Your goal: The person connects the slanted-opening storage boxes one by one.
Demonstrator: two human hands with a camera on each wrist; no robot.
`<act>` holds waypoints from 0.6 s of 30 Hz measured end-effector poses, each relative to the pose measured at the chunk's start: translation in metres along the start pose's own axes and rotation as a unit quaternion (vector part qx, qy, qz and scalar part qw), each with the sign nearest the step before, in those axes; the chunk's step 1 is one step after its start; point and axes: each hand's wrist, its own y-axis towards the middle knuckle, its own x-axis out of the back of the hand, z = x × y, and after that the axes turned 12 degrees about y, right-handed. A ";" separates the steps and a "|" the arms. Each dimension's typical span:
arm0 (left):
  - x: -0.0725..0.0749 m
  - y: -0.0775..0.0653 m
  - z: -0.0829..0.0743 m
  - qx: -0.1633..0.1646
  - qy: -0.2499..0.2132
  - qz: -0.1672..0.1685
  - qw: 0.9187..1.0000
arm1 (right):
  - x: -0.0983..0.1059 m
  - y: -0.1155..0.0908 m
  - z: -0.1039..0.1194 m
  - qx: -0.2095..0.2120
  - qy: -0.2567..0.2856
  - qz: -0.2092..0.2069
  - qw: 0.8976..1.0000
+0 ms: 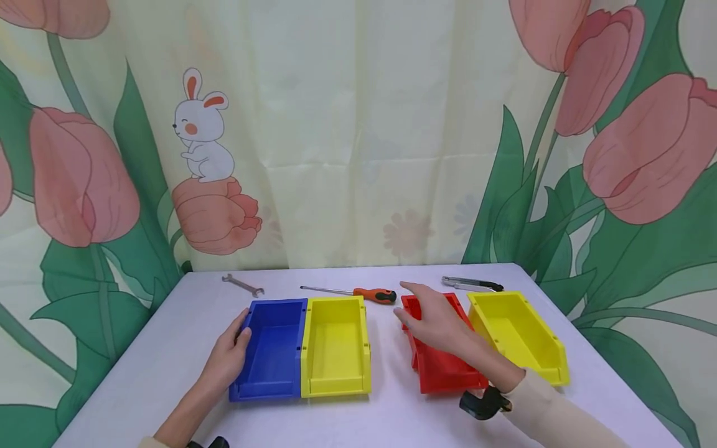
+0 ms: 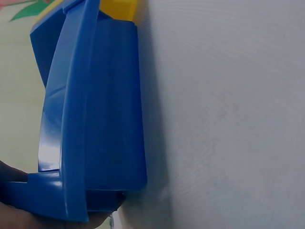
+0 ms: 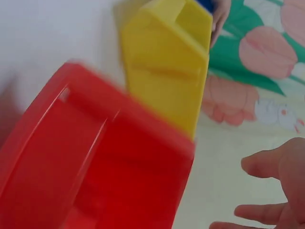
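Note:
My left hand (image 1: 228, 353) grips the left wall of a blue storage bin (image 1: 274, 348). In the left wrist view, thumb and fingers (image 2: 28, 217) lie on either side of the rim of that bin. A yellow bin (image 1: 336, 348) stands right against the blue one. My right hand (image 1: 437, 320) hovers over a red bin (image 1: 448, 370), fingers spread and holding nothing; it hides part of this bin. The right wrist view shows the same hand (image 3: 281, 186) apart from the red bin (image 3: 133, 171). A second yellow bin (image 1: 518, 330) stands to the right of the red one.
Behind the bins lie a wrench (image 1: 243, 285), a screwdriver (image 1: 372, 295) with an orange and black handle, and a utility knife (image 1: 472, 284). They rest on a white table (image 1: 392, 417), with a tulip-printed curtain (image 1: 358, 124) along its far edge.

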 end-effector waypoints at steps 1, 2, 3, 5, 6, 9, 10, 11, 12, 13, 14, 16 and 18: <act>0.000 0.000 0.000 0.003 -0.002 0.000 1.000 | 0.005 -0.001 -0.006 -0.009 -0.008 -0.003 1.000; 0.001 0.000 0.001 0.005 -0.003 0.000 1.000 | 0.009 -0.002 -0.012 -0.015 -0.014 -0.003 1.000; 0.001 0.000 0.001 0.008 -0.006 0.002 1.000 | 0.012 -0.003 -0.017 -0.019 -0.020 -0.005 1.000; 0.002 0.001 0.002 0.009 -0.008 0.002 1.000 | 0.018 -0.005 -0.027 -0.025 -0.028 -0.009 0.999; 0.002 0.000 0.002 0.009 -0.007 0.001 1.000 | 0.021 -0.006 -0.032 -0.029 -0.030 -0.012 0.999; 0.004 0.000 0.001 0.009 -0.001 0.001 1.000 | 0.027 -0.010 -0.044 -0.040 -0.025 -0.021 0.999; 0.005 -0.001 0.001 0.007 0.002 -0.002 1.000 | 0.029 -0.011 -0.047 -0.045 -0.018 -0.021 0.999; 0.006 -0.001 0.001 0.006 0.004 -0.003 1.000 | 0.030 -0.012 -0.050 -0.049 -0.011 -0.021 0.999; 0.007 -0.002 0.001 0.005 0.006 -0.003 1.000 | 0.031 -0.013 -0.053 -0.055 -0.004 -0.019 0.998; 0.007 -0.002 0.001 0.004 0.006 -0.003 1.000 | 0.032 -0.014 -0.056 -0.063 0.006 -0.018 0.998; 0.008 -0.002 0.001 0.003 0.005 -0.002 1.000 | 0.033 -0.015 -0.058 -0.071 0.016 -0.017 0.997; 0.009 -0.003 0.001 0.003 0.004 0.000 1.000 | 0.034 -0.017 -0.062 -0.085 0.031 -0.014 0.996; 0.009 -0.003 0.002 0.004 0.001 0.004 1.000 | 0.034 -0.019 -0.065 -0.097 0.042 -0.013 0.994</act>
